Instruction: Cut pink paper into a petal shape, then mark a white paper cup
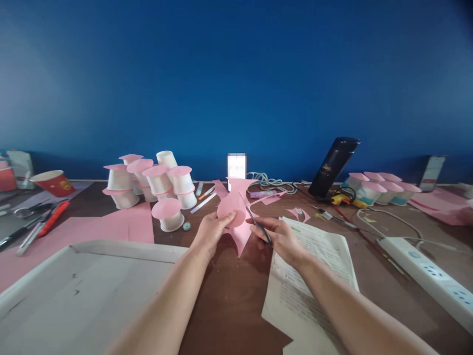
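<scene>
In my left hand (211,230) is a piece of pink paper (229,206), pinched under the thumb; its near part is a rounded disc, with jagged offcut edges around and below it. My right hand (278,237) grips dark-handled scissors (263,231), whose blades point up and left against the paper's right side. How far the blades are apart is hard to make out. To the left stand stacked white paper cups (159,182) topped with pink paper discs, and a single cup (172,223) with a pink disc sits nearer.
A white tray (121,296) lies front left, printed sheets (314,276) under my right forearm. A power strip (428,276) is at right, with cables. A black bottle (332,167) leans by the blue wall; more covered cups (386,190) stand beyond. A red cup (53,183) tilts at far left.
</scene>
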`<action>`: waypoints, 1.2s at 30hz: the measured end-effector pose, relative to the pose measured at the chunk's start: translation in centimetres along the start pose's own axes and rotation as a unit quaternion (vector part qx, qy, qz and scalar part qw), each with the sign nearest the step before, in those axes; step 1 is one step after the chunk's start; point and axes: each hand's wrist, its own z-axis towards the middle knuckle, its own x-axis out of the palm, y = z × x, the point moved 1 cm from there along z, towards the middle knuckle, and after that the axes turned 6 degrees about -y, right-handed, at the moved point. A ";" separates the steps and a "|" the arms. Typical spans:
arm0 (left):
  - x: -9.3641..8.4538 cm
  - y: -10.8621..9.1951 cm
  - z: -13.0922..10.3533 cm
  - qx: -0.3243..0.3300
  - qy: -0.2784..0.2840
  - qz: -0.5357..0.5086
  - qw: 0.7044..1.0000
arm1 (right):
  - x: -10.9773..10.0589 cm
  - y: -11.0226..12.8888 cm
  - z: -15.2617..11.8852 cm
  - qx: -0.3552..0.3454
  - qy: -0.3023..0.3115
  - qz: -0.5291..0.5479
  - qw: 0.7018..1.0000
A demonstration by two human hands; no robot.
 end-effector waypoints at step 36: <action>-0.4 0.1 0.4 -0.017 -0.017 -0.010 1.000 | 0.3 -0.1 0.3 -0.006 -0.018 -0.029 0.999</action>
